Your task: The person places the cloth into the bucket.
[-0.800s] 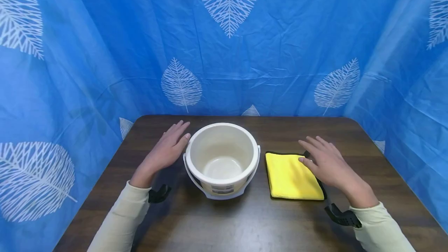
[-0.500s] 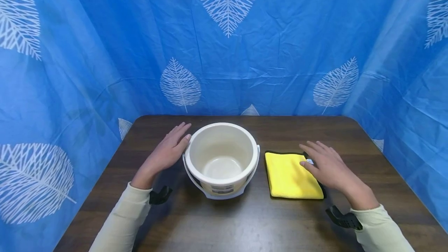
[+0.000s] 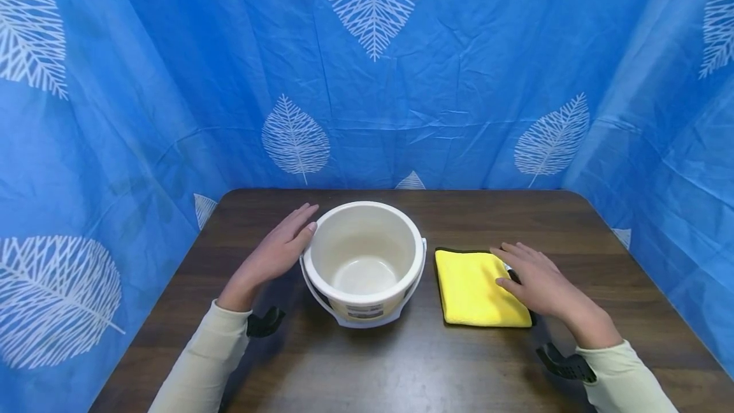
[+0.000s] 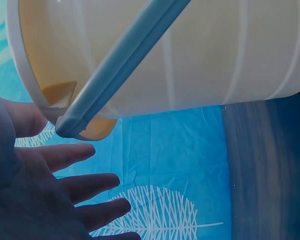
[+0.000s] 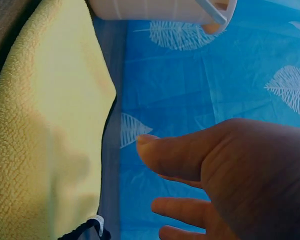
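A cream-white bucket [image 3: 364, 222] stands upright on the table, its grey-white handle [image 4: 125, 65] hanging down at the front. My left hand [image 3: 275, 250] is at the bucket's left side, thumb right at the rim and fingers extended; the left wrist view shows the fingers spread below the handle's pivot. To the bucket's right lies a folded yellow cloth [image 3: 470, 289] with black edging and a small white tag [image 5: 98, 223]. My right hand [image 3: 541, 279] hovers over the cloth's right edge, palm down, fingers extended and holding nothing.
The dark brown wooden table [image 3: 390, 368] has rounded far corners. Blue curtain fabric [image 3: 447, 81] with white leaf prints hangs behind it and on both sides. A black wrist strap [image 3: 564, 365] sits under the right sleeve, another strap [image 3: 265, 322] under the left.
My left hand has shifted slightly right, its thumb now overlapping the bucket's rim. My right hand has lowered a little towards the cloth. Bucket and cloth stay in place.
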The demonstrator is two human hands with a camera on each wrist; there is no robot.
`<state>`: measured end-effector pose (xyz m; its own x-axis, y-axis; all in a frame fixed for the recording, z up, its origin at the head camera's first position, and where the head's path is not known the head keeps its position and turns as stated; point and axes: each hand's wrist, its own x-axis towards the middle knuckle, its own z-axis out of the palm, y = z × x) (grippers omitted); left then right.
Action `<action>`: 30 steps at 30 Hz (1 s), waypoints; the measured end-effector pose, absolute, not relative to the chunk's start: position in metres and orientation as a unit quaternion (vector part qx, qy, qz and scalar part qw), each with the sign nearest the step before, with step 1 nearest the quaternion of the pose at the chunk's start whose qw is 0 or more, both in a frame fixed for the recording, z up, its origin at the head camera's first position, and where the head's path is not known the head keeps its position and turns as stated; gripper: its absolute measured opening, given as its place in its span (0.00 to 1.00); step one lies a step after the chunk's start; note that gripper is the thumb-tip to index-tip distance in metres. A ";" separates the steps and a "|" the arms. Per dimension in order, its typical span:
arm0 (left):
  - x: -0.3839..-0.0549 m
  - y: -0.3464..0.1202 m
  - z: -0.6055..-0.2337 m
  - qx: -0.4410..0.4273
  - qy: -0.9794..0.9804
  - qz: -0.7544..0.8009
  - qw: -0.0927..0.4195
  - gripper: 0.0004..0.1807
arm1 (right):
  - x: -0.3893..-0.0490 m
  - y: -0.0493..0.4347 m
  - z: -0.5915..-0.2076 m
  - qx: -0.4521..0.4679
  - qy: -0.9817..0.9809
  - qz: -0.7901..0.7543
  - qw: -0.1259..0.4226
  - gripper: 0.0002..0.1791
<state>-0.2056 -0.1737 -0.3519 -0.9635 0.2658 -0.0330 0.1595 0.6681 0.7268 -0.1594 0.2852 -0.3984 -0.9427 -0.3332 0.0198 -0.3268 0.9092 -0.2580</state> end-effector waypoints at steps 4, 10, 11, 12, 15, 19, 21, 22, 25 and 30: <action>-0.205 -0.173 -0.352 0.114 0.907 0.399 0.074 0.33 | -0.159 0.286 -0.401 -0.180 0.975 -0.130 0.019 0.33; -0.204 -0.172 -0.355 0.125 0.906 0.398 0.072 0.34 | -0.160 0.289 -0.406 -0.196 0.972 -0.130 0.024 0.34; -0.204 -0.172 -0.355 0.126 0.906 0.398 0.071 0.34 | -0.160 0.289 -0.407 -0.197 0.971 -0.130 0.026 0.34; -0.204 -0.172 -0.356 0.128 0.906 0.398 0.070 0.34 | -0.160 0.289 -0.408 -0.198 0.971 -0.130 0.031 0.34; -0.204 -0.172 -0.356 0.134 0.905 0.398 0.068 0.34 | -0.161 0.290 -0.410 -0.197 0.970 -0.134 0.047 0.34; -0.204 -0.171 -0.356 0.137 0.902 0.403 0.070 0.34 | -0.163 0.293 -0.411 -0.196 0.967 -0.145 0.074 0.35; -0.204 -0.171 -0.356 0.138 0.902 0.404 0.072 0.33 | -0.164 0.294 -0.412 -0.196 0.965 -0.149 0.086 0.36; -0.204 -0.170 -0.357 0.137 0.901 0.405 0.073 0.33 | -0.164 0.294 -0.413 -0.195 0.965 -0.150 0.092 0.37; -0.204 -0.170 -0.358 0.136 0.898 0.412 0.078 0.33 | -0.165 0.295 -0.414 -0.189 0.964 -0.154 0.104 0.38; -0.205 -0.169 -0.358 0.141 0.892 0.421 0.084 0.32 | -0.167 0.297 -0.419 -0.183 0.963 -0.159 0.115 0.36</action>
<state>-0.2050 -0.1688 -0.3580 -0.9460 0.3225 -0.0323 0.1804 0.6066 0.7742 -0.1667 0.2965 -0.4188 -0.9067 -0.3885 -0.1641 -0.3149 0.8825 -0.3493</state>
